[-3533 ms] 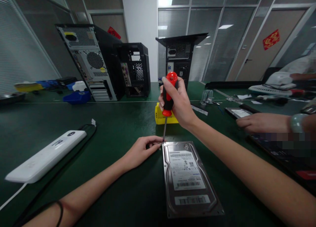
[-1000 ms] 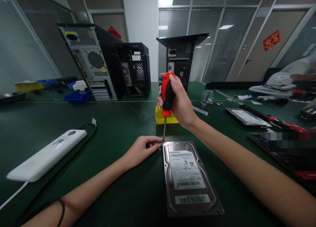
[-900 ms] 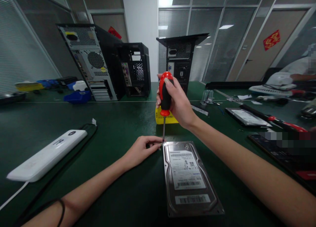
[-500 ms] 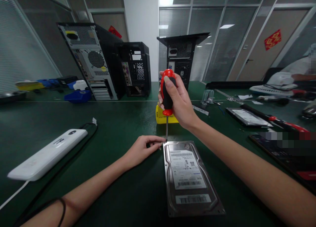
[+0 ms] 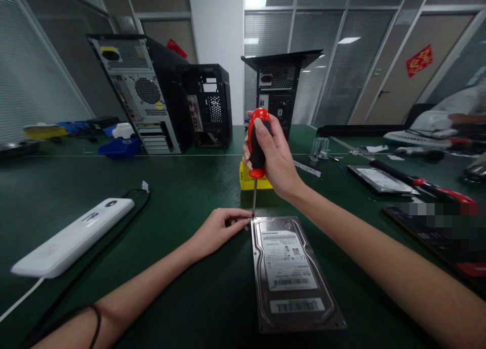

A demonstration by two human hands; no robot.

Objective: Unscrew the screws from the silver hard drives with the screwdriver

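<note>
A silver hard drive (image 5: 292,273) with white labels lies flat on the green table, label side up. My right hand (image 5: 279,154) is wrapped round the red and black handle of a screwdriver (image 5: 258,146), thumb along its upper side. The shaft points down, slightly tilted, and its tip is at the drive's far left corner. My left hand (image 5: 224,227) rests on the table to the left, its thumb and fingers closed at that same corner, beside the screwdriver tip. Whether a screw sits under the tip is too small to tell.
Behind my right hand is a yellow object (image 5: 246,179). Computer cases (image 5: 167,90) stand at the back. A white power bank-like box (image 5: 76,237) with cables lies left. Another hard drive (image 5: 381,180) and red-handled tool (image 5: 440,189) lie right. A person's arm (image 5: 463,118) shows far right.
The screwdriver has shifted slightly: its tip moved a little left to the drive's corner, and the shaft leans more. My left hand and the hard drive have stayed in place.
</note>
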